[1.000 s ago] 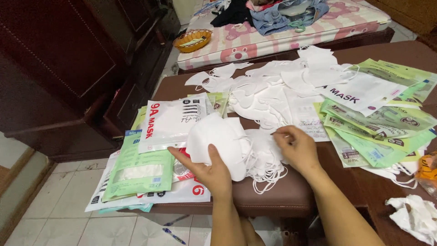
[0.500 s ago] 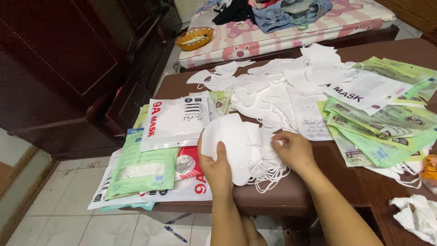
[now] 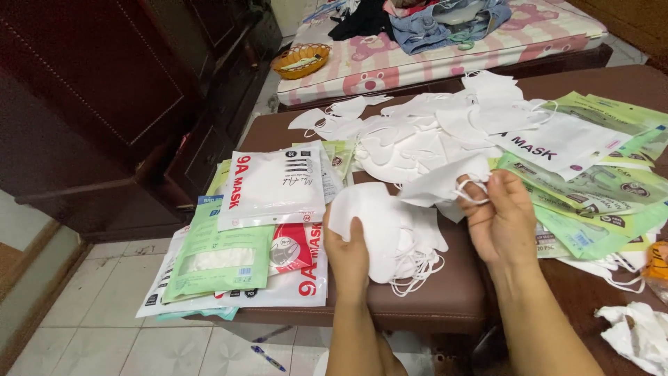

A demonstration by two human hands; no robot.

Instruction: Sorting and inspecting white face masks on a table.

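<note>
Masks are being stacked: our left hand (image 3: 350,254) presses flat on the white mask stack (image 3: 386,230) at the bench's (image 3: 445,299) front edge. Our right hand (image 3: 502,217) pinches one loose mask (image 3: 440,182) by its ear loop just above; next, we judge, it needs aligning onto the stack.

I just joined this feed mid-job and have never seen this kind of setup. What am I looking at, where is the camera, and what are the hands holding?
There is no machine here: a person works with two bare hands. The single picture comes from a camera on that person's head, looking down. The left hand rests on a stack of white fabric face masks lying on a brown padded bench. The right hand lifts one white mask by its ear loop. Around them lie more loose white masks and flat white and green mask packets.
</note>
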